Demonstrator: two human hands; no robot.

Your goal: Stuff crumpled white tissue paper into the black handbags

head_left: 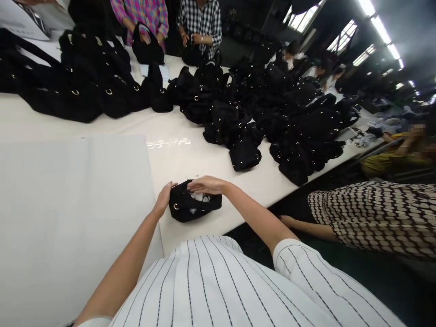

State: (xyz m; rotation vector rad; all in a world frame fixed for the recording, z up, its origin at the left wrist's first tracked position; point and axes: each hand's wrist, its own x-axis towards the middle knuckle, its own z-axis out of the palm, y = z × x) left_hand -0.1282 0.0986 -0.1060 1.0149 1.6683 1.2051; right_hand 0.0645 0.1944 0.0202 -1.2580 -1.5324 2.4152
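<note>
A small black bag point(194, 210) with gold-coloured metal rings sits on the white table point(184, 159) just in front of me. Pale filling, perhaps paper, shows in its opening. My left hand point(165, 199) lies along the bag's left side, fingers stretched out and not wrapped round it. Across the top of the bag reaches my right hand point(206, 185), flat with its fingers extended by the opening. Both hands are open; part of the right fingertips' contact with the bag cannot be made out.
Several black bags point(235, 113) lie heaped beyond, and more point(102, 86) stand at the back left. A large white sheet point(75, 204) covers the table's left. Two people point(199, 27) handle bags across the table. A person in patterned clothing point(371, 218) is at my right.
</note>
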